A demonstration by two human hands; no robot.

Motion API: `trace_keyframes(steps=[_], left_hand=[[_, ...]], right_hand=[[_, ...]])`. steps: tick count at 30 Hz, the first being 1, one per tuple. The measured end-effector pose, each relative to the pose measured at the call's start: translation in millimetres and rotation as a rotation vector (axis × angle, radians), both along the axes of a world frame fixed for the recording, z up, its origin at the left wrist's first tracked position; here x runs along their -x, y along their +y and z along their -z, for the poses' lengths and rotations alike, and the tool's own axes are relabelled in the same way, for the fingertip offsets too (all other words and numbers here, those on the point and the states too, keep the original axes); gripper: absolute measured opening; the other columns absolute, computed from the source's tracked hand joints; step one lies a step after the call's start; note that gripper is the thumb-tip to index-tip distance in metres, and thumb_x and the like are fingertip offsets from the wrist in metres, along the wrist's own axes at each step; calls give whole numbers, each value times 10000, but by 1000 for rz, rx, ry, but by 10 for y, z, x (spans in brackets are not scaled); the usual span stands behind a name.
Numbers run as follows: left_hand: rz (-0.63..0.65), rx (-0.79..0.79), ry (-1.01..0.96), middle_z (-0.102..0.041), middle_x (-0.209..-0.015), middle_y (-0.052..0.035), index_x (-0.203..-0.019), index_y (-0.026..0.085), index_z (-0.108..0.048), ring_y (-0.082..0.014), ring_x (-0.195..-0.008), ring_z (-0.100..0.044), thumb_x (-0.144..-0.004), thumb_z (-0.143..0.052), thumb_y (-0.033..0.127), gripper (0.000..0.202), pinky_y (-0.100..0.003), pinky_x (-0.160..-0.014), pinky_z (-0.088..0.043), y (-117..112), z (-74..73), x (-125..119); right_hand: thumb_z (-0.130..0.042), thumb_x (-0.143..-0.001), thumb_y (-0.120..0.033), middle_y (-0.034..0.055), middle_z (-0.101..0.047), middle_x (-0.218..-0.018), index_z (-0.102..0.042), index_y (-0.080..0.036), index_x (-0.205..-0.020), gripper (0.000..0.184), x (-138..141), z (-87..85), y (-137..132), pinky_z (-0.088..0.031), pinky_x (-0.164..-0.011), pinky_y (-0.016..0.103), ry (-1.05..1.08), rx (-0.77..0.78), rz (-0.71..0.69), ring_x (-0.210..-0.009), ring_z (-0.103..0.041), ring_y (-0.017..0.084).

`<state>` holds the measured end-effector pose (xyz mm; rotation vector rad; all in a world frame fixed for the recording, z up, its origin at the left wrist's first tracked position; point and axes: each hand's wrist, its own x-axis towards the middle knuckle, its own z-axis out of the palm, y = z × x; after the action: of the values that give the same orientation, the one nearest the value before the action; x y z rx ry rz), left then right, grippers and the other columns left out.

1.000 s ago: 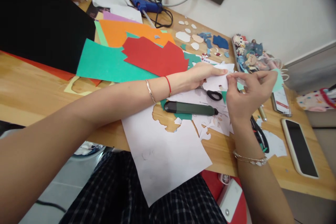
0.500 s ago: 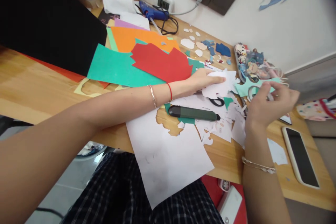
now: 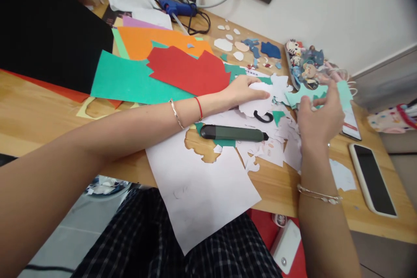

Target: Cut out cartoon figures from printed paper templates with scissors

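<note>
My left hand (image 3: 246, 91) is closed on a white paper cutout (image 3: 254, 100), with the thumb lying on top of it. Beside the cutout's lower edge a curved black loop (image 3: 263, 116) shows. Over the right part of the desk is my right hand (image 3: 322, 117), its fingers curled and the thumb a little apart from them. A small greyish part shows between them, mostly hidden, so its kind is unclear. Behind that hand lies a mint-green sheet (image 3: 343, 93) with a cut edge. A dark green pen-shaped tool (image 3: 234, 133) rests in front of my left hand.
A white sheet with a cut-out hole (image 3: 202, 195) overhangs the desk edge. Red felt-like sheet (image 3: 189, 69), teal sheet (image 3: 130, 78) and black sheet (image 3: 42, 30) lie left. A glue gun (image 3: 176, 6), small cut pieces, a figurine tray (image 3: 293, 69) and a phone (image 3: 373, 180) surround the work.
My right hand has shifted slightly left and its fingers have spread; the ring-shaped thing seen at its fingertips is now mostly hidden. My left hand still holds the cutout. The whole view has shifted somewhat.
</note>
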<state>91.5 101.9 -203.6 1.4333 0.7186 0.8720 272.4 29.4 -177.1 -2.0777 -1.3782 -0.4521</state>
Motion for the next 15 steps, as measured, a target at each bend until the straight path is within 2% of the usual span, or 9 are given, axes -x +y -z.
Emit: trace_keyframes(steps=[4,7,11,15], left_hand=[[10,3,24,-630,-744,-44,-709,155,-590,-172,-723,-597,-631,-664,252,145,-286,-626,-472,-17,-22,6],[27,1,25,-631,-740,-44,-723,155,-594,-167,-683,-600,-645,-653,262,145,-289,-601,-473,-20,-26,10],[18,-10,34,-633,-768,-48,-729,156,-599,-179,-774,-597,-635,-666,246,146,-296,-693,-466,-14,-17,10],[32,-22,35,-627,-766,-53,-734,147,-601,-176,-733,-597,-650,-652,250,142,-307,-676,-463,-15,-21,14]], right_hand=[[-533,-702,-163,154,-610,-880,-504,-76,-1201,508,-77,36,39,-378,-741,411,7,-19,-62,-852,-539,298],[-521,-668,-76,183,-605,-940,-544,-65,-1112,445,-114,67,68,-379,-816,392,21,1,-111,-970,-523,303],[-554,-700,-126,150,-648,-868,-566,-146,-989,290,-170,127,82,-430,-698,382,115,53,-153,-733,-595,260],[-561,-741,-208,106,-666,-816,-484,-173,-1077,346,-198,176,64,-421,-528,321,187,95,-216,-494,-560,181]])
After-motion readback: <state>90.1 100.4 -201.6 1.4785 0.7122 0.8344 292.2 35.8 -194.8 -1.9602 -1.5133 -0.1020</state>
